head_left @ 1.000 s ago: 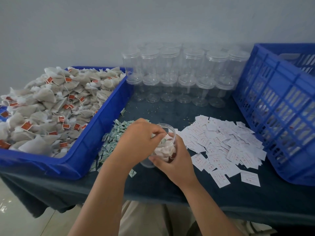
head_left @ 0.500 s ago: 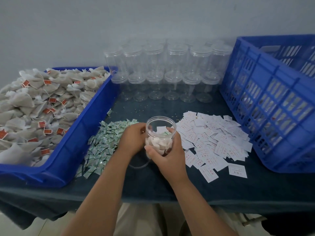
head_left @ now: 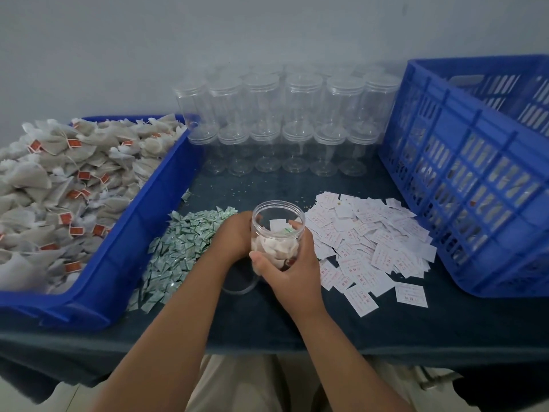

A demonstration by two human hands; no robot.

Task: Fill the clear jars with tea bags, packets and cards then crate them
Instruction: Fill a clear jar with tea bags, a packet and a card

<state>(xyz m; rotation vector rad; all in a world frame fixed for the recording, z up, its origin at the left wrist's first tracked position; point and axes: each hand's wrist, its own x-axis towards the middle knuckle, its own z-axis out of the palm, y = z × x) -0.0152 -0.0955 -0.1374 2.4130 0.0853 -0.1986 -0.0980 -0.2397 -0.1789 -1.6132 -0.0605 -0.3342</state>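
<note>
An open clear jar (head_left: 277, 233) stands upright at the table's middle, holding tea bags, a white card and a green packet. My right hand (head_left: 292, 267) grips its near and right side, thumb across the front. My left hand (head_left: 233, 237) holds the jar's left side. A clear lid (head_left: 239, 282) lies on the cloth just in front of the jar, partly under my left wrist. Green packets (head_left: 184, 251) are heaped to the left, white cards (head_left: 371, 242) to the right. Tea bags (head_left: 62, 185) fill the blue tray (head_left: 127, 242) on the left.
Two stacked rows of lidded empty clear jars (head_left: 285, 126) stand against the back wall. A tall blue slotted crate (head_left: 475, 173) sits at the right. The dark cloth-covered table (head_left: 267, 328) ends near my body.
My left hand has come out of the jar's mouth and now holds its left side. The jar has been set upright. The view shifted, so everything sits slightly left and lower.
</note>
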